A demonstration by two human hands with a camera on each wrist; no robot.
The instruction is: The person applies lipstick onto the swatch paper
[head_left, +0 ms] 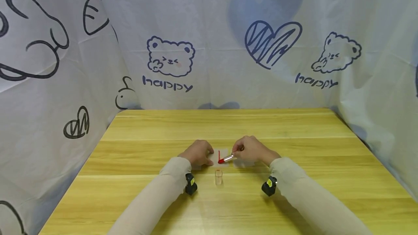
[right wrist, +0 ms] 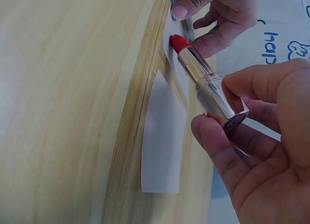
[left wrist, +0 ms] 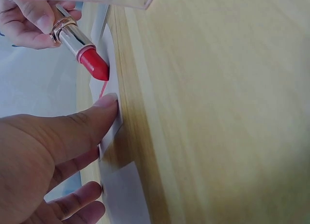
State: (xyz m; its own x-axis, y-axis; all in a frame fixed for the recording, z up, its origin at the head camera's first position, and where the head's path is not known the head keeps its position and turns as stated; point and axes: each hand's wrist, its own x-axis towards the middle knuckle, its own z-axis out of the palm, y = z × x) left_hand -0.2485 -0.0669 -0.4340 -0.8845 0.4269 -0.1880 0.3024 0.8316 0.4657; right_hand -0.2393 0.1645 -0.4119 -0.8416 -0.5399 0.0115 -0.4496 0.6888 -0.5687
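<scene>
My right hand [head_left: 251, 149] pinches a lipstick [right wrist: 206, 83] by its shiny metal tube, thumb and fingers around the base. Its red bullet [left wrist: 95, 65] points down and left, with the tip at a small white paper slip [head_left: 224, 152]. A red line [head_left: 219, 155] runs up the slip from near the tip. My left hand [head_left: 197, 152] rests at the slip's left side, its thumb [left wrist: 92, 122] pressing the edge with the fingers loosely bent. Nothing is gripped in it. Just in front of the slip stands a clear lipstick cap [head_left: 218, 177].
Another white slip [right wrist: 162, 141] lies below my right hand, and one more [left wrist: 127, 197] is beneath my left hand. The wooden table [head_left: 156, 126] reaches back to a white cloth [head_left: 215, 79] with drawings, which also hangs along both sides.
</scene>
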